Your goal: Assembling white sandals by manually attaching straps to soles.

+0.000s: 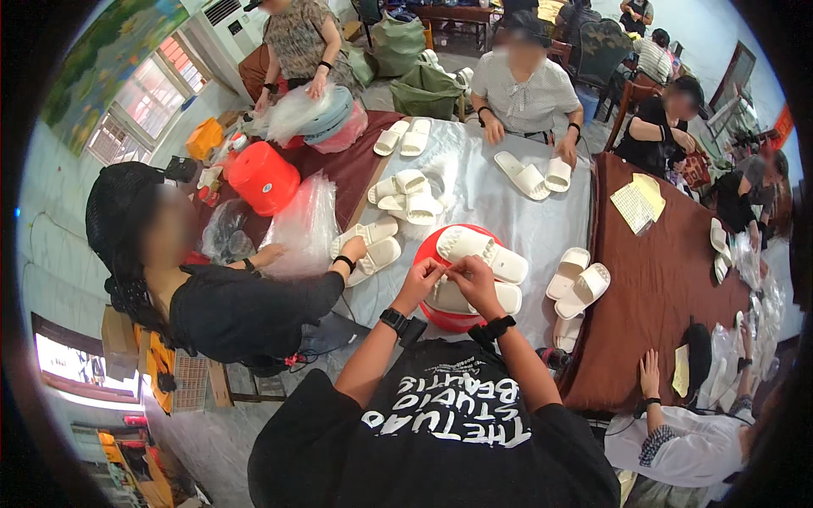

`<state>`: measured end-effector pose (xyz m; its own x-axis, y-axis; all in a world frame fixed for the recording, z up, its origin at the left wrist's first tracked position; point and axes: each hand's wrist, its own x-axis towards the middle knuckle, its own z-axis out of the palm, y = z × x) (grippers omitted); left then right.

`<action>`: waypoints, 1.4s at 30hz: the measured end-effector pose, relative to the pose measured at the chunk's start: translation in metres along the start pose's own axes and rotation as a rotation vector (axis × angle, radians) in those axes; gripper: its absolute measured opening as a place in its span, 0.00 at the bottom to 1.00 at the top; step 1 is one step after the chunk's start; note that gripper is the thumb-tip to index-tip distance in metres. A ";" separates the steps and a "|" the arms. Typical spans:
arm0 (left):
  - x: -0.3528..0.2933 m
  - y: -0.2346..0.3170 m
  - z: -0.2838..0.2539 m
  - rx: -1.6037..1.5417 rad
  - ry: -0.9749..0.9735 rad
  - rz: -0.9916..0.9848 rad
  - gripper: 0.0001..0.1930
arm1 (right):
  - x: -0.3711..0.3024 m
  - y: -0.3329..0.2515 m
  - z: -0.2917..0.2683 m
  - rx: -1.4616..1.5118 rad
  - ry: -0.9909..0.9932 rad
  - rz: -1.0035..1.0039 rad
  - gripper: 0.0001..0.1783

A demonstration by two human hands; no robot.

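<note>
My left hand [421,283] and my right hand [472,282] meet fingertip to fingertip, both closed in a pinch. Whatever is between the fingers, if anything, is too small to make out. Just beneath them, cream slide slippers [464,243] lie on a round red surface [432,247]. One more slipper [509,264] lies beside my right hand, and another is partly hidden under my wrists. Both my wrists wear black bands.
A grey sheet-covered table [550,229] carries several slipper pairs, including one pair [579,284] to the right. At left, a co-worker's hand [354,248] is at slippers near clear plastic bags [306,216] and a red bucket [264,178]. A brown-covered table [652,279] adjoins at right.
</note>
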<state>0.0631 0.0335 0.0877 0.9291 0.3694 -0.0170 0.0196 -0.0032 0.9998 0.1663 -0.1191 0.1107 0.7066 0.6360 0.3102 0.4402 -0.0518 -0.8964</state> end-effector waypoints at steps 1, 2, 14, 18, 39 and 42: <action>0.000 -0.001 0.000 -0.032 -0.001 -0.004 0.10 | 0.000 -0.001 0.000 -0.026 -0.013 -0.009 0.05; -0.001 -0.002 -0.002 -0.030 0.004 0.001 0.10 | 0.000 0.002 0.002 -0.025 -0.015 -0.015 0.05; -0.003 0.001 0.002 0.034 -0.008 -0.007 0.08 | -0.008 0.013 0.002 0.327 0.026 0.199 0.05; -0.006 0.002 0.004 -0.032 -0.009 -0.001 0.08 | -0.011 0.022 0.001 0.261 -0.030 0.166 0.05; 0.000 0.002 0.011 -0.268 0.230 -0.096 0.13 | -0.022 0.025 -0.030 0.544 0.065 0.254 0.15; 0.002 0.000 0.019 -0.208 0.250 -0.083 0.15 | -0.021 0.024 -0.028 0.546 0.070 0.249 0.16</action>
<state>0.0722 0.0169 0.0880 0.8076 0.5772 -0.1210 -0.0086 0.2166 0.9762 0.1779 -0.1555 0.0915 0.7947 0.6024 0.0740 -0.0778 0.2221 -0.9719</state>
